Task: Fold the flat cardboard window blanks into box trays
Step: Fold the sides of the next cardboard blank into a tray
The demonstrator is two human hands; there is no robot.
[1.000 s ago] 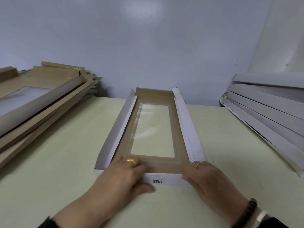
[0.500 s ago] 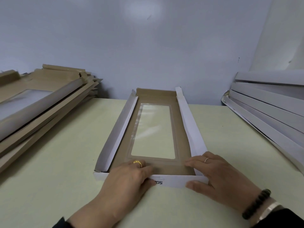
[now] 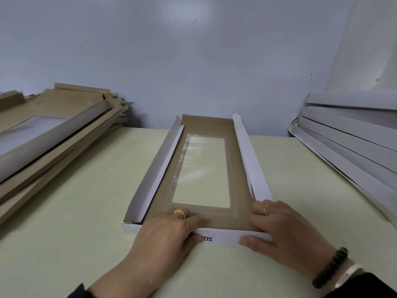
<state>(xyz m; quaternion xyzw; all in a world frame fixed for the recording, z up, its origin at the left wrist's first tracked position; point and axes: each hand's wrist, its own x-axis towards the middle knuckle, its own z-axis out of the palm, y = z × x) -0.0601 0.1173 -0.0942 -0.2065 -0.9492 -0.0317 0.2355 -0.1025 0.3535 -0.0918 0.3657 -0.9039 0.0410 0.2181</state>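
Note:
A long cardboard window blank, brown inside and white outside, lies lengthwise in the middle of the pale table. Its clear film window faces up, and its side and far walls stand raised. My left hand grips the near end flap left of centre, fingers over the brown inner face and thumb on the white outer face beside the printed letters. My right hand pinches the near right corner, fingers inside and thumb outside on the white flap.
A slanted pile of folded brown window trays fills the left side of the table. A stack of white flat blanks leans at the right against the wall. The blue-grey wall stands just behind the blank.
My right hand slid right to the near right corner and closed on it, thumb now outside the flap. The near flap stands more upright. My left hand stayed put.

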